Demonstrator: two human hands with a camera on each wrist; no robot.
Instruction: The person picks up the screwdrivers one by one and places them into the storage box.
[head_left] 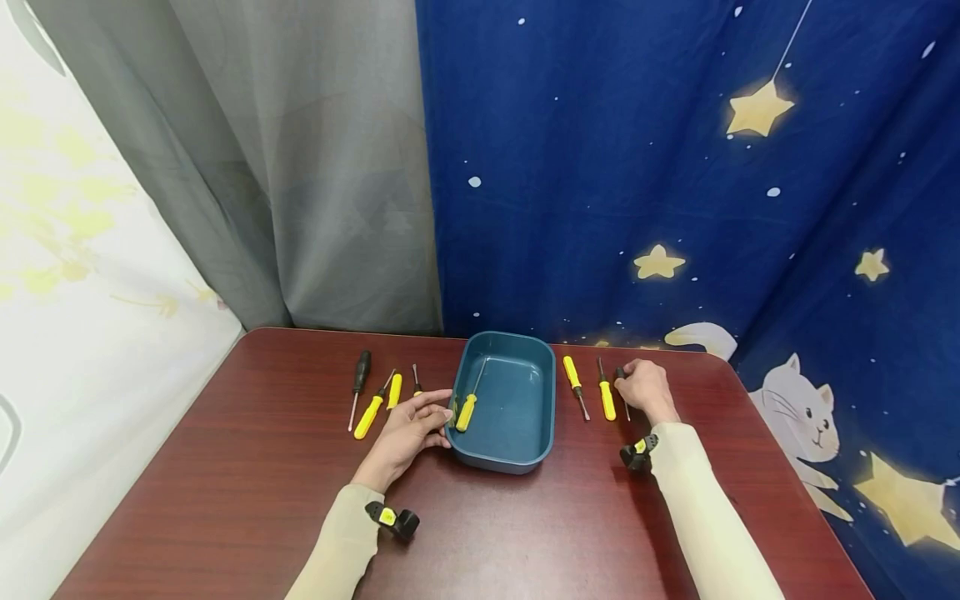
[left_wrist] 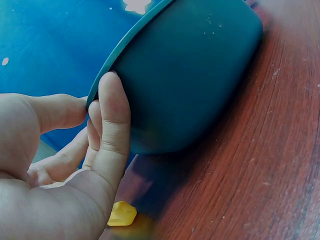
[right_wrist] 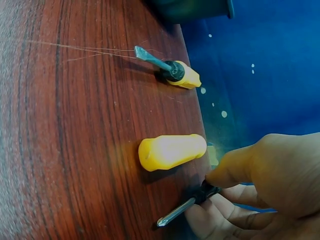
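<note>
A teal plastic bin (head_left: 498, 452) stands on the table with one yellow-handled screwdriver (head_left: 467, 412) lying inside along its left wall. My left hand (head_left: 408, 429) pinches the bin's left rim between thumb and fingers; in the left wrist view the fingertips press the outer wall just under the lip. Over to the right, my right hand (head_left: 647, 389) grips a black-handled screwdriver (right_wrist: 176, 212) by its handle, the bare shaft sticking out toward me. Just left of it lies a yellow-handled screwdriver (head_left: 607, 400), and then another yellow screwdriver (head_left: 573, 373) nearer the bin.
Left of the bin lie a black-handled screwdriver (head_left: 363, 372), a long yellow-handled screwdriver (head_left: 367, 418), a short yellow handle (head_left: 395, 389) and a screwdriver (head_left: 416, 377) partly hidden by my left hand. Curtains (head_left: 540, 208) hang behind the table's far edge.
</note>
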